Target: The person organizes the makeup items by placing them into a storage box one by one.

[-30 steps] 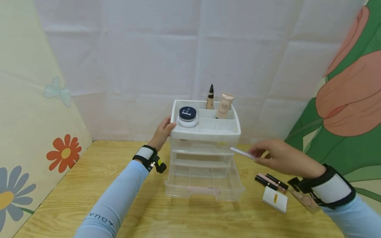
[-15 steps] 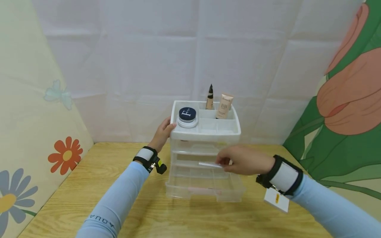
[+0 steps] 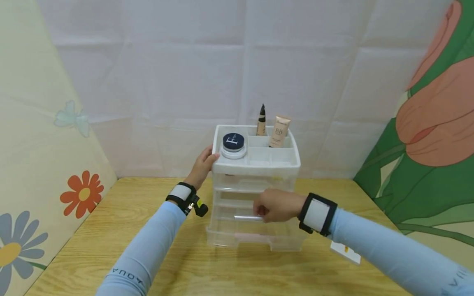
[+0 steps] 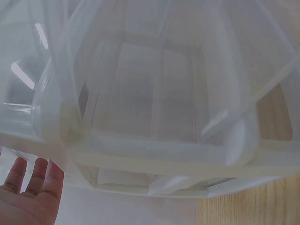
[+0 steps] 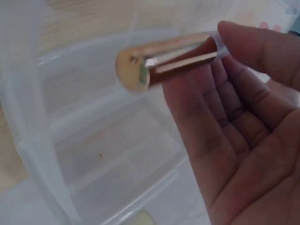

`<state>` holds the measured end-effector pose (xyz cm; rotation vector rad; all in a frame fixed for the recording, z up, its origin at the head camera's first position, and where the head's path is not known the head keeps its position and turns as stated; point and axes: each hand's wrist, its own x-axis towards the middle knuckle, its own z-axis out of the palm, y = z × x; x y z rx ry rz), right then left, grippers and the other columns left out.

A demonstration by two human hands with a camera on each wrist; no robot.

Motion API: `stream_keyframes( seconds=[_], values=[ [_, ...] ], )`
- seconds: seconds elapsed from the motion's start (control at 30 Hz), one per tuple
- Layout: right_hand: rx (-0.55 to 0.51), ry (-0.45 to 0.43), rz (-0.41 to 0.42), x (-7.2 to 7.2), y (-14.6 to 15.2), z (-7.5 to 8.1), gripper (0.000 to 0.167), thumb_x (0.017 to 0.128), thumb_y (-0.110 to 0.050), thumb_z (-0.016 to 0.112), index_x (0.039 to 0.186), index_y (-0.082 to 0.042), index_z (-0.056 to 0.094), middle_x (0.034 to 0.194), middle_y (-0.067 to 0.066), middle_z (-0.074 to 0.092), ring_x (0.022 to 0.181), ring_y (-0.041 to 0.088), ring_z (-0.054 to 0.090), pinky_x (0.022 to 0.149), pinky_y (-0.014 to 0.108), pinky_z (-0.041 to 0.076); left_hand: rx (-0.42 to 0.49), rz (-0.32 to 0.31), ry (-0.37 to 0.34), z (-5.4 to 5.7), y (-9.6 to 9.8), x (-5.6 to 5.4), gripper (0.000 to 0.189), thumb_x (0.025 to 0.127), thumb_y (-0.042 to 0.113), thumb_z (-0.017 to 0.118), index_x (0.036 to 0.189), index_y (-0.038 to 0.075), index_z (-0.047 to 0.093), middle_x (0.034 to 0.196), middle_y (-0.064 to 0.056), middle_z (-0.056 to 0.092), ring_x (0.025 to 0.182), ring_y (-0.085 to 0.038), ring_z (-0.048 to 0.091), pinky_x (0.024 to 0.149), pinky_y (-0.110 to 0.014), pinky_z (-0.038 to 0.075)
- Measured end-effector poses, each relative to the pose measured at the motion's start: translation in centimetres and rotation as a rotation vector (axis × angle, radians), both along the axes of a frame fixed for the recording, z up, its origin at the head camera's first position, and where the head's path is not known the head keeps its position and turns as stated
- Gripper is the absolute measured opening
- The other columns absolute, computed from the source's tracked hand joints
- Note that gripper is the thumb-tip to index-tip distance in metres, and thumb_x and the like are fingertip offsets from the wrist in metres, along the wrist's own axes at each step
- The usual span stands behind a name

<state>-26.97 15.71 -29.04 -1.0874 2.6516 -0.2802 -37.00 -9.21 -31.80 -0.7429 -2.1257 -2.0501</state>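
Note:
A white organizer [image 3: 255, 167] with clear drawers stands mid-table, its lowest drawer [image 3: 221, 238] pulled out toward me. My left hand [image 3: 201, 166] rests against the organizer's upper left side; in the left wrist view its fingers [image 4: 35, 178] stretch along the plastic. Between thumb and fingers, my right hand [image 3: 279, 205] pinches a slim cosmetic tube [image 3: 244, 218] over the pulled-out drawer. Seen from the right wrist, the tube has a shiny copper-gold end [image 5: 173, 58]. Something pink [image 3: 252, 237] shows through that drawer's front.
On the organizer's top tray sit a dark-lidded round jar [image 3: 233, 144], a BB cream tube [image 3: 279, 132] and a black-tipped beige bottle [image 3: 261, 121]. Part of a white box [image 3: 346, 251] shows on the table below my right forearm. A white cloth [image 3: 166, 82] hangs behind.
My right hand has moved left and slightly down with the slim tube, from beside the organizer to over the pulled-out drawer. The right forearm now covers several cosmetics. My left hand has stayed put.

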Motion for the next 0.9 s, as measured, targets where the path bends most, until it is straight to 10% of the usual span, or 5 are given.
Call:
stream_keyframes(
  seconds=[0.9],
  values=[
    [0.238,-0.019,0.031,-0.3,-3.5,-0.8,0.019,0.074,0.002,0.076,0.077,-0.014,0.065,0.070,-0.008,0.056,0.066,0.009,0.051,0.061,0.024,0.046,0.006,-0.008,0.002,0.0,-0.1,-0.1,0.060,0.097,0.027,0.045,0.150,0.005,0.031,0.146,-0.017,0.041,0.124,-0.031,0.045,0.101,-0.048,0.041]
  ],
)
